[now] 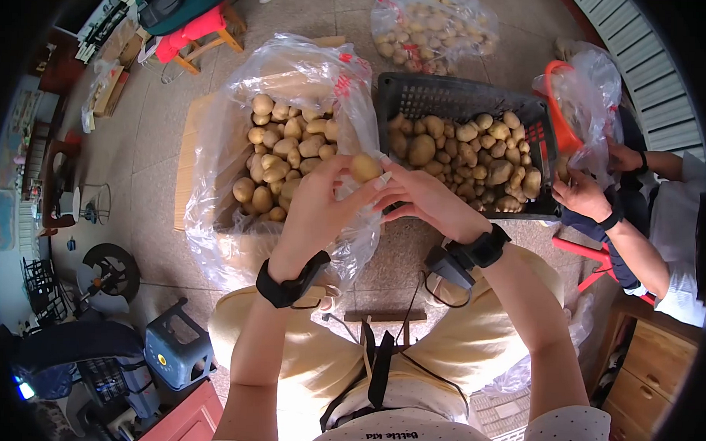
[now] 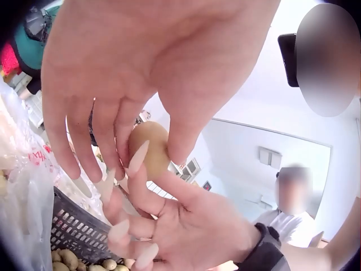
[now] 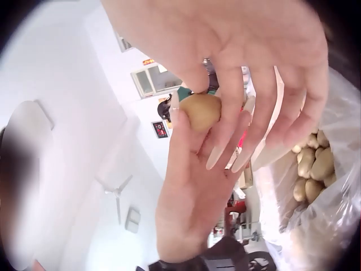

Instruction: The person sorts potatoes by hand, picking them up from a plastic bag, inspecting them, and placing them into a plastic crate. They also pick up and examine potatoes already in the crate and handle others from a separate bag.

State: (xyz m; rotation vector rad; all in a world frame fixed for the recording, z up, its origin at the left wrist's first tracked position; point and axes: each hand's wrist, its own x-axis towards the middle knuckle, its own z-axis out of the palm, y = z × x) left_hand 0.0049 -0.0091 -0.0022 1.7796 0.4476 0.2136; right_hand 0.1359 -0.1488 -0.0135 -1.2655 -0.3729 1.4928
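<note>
A single potato [image 1: 365,167] is held up between both hands, over the gap between a carton and a crate. My left hand [image 1: 320,211] pinches it between thumb and fingers from the left. From the right, my right hand [image 1: 435,204] grips the same potato with thumb and index finger, its other fingers spread below. Both wrist views show the smooth potato [image 2: 151,148] with the two hands' fingertips meeting around it. To the left, potatoes [image 1: 278,152] fill the plastic-lined carton [image 1: 185,164]. On the right, the black crate [image 1: 459,90] holds more potatoes [image 1: 480,155].
A clear bag of potatoes [image 1: 433,33] lies behind the crate. Beyond the crate's right end are an orange basin [image 1: 560,111] and another person's hand [image 1: 585,197]. A blue stool [image 1: 179,347] stands at lower left, and wooden drawers [image 1: 647,371] at lower right.
</note>
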